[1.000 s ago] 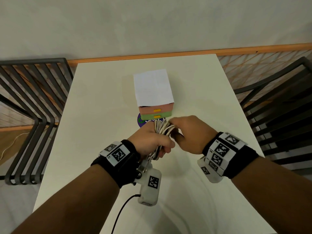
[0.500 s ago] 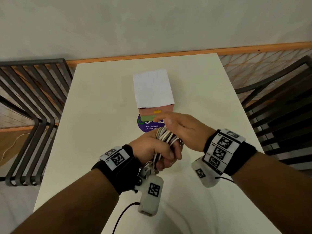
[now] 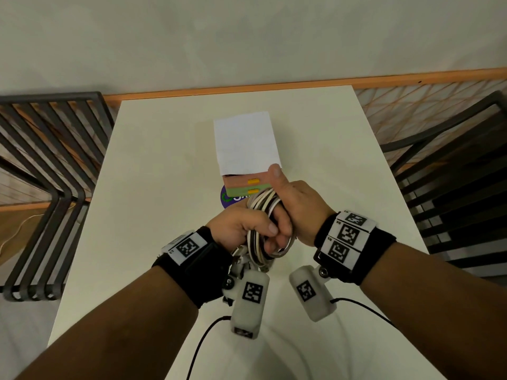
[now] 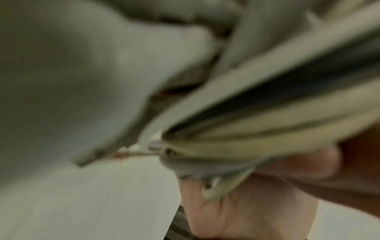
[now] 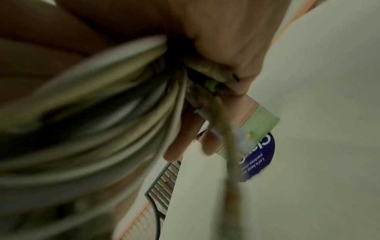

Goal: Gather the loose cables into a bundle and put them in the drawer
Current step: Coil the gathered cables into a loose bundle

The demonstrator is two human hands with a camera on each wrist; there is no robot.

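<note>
A coiled bundle of white and grey cables (image 3: 260, 215) is held above the white table (image 3: 153, 171), just in front of a small drawer unit (image 3: 245, 144). My left hand (image 3: 247, 229) grips the bundle's lower half in a fist. My right hand (image 3: 290, 204) has its fingers curled through the coil's upper loops, with the thumb stretched up against the unit's right front corner. The unit has a white top, a pink drawer (image 3: 238, 182) and a green drawer (image 3: 241, 191), each with a yellow handle; both look closed. Both wrist views show blurred cables (image 4: 267, 104) (image 5: 102, 113) held close up.
A round purple sticker (image 3: 229, 200) lies on the table under the drawer unit's front. Dark slatted chairs stand to the left (image 3: 41, 165) and right (image 3: 450, 171) of the table. A black lead (image 3: 203, 344) trails from the left wrist camera over the near table edge.
My right hand has gone from the drawer fronts back onto the bundle, its fingers hooked through the loops and the thumb raised. The left hand has kept its grip.
</note>
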